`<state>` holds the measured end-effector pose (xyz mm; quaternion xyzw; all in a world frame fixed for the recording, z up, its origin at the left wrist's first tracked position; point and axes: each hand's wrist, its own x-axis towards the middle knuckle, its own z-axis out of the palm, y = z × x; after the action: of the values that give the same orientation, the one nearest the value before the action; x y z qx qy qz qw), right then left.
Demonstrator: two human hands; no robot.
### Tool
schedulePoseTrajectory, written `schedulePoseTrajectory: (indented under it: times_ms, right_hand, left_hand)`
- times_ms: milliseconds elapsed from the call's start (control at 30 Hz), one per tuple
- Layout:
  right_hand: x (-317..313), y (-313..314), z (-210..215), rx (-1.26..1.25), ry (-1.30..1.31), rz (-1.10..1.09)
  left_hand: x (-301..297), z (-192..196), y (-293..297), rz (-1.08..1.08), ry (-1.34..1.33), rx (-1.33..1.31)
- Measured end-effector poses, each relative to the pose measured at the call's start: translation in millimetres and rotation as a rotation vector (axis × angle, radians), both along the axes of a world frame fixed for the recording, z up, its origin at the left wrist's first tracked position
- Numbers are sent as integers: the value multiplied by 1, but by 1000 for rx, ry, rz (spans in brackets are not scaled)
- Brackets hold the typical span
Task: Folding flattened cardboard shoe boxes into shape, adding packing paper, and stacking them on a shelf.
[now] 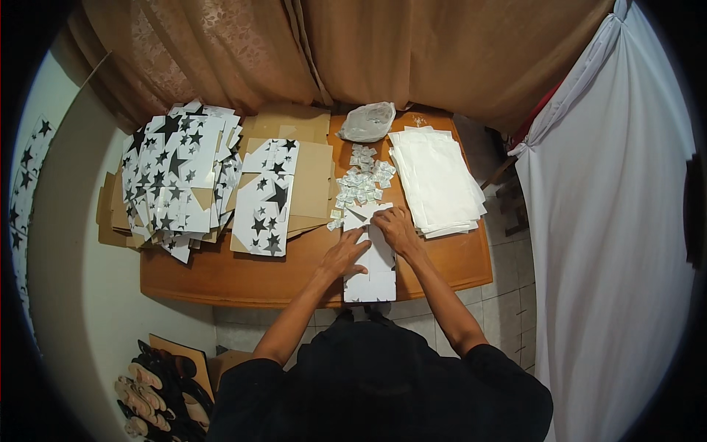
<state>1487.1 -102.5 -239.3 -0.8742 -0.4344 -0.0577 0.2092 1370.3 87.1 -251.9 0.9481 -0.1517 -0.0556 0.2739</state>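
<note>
Seemingly folding white rectangular cardboard piece, lying beneath left hand and right hand | splaying left one flat; bending right fingers, grip unclear | probably calling next for firm creasing beneath right fingertips

A wooden table with an orange-brown top. On it, from left to right: a spread pile of white sheets printed with black stars, flat brown cardboard sheets, a scatter of small pale squares with 1 translucent plastic bag behind them, 1 long white panel reaching to the front edge, and 1 stack of plain white sheets.
</note>
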Motion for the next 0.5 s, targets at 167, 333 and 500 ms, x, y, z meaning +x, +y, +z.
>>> schedulePoseTrajectory:
  times_ms: [167, 333, 500]
  right_hand:
    - [-4, -10, -28, 97, 37, 8]
    - [-3, -15, -37, 106, 98, 21]
    - [-5, -15, -38, 92, 116, 32]
  left_hand:
    - [3, 12, -2, -13, 21, 58]
    - [4, 20, -3, 8, 72, 71]
    - [2, 9, 1, 15, 40, 71]
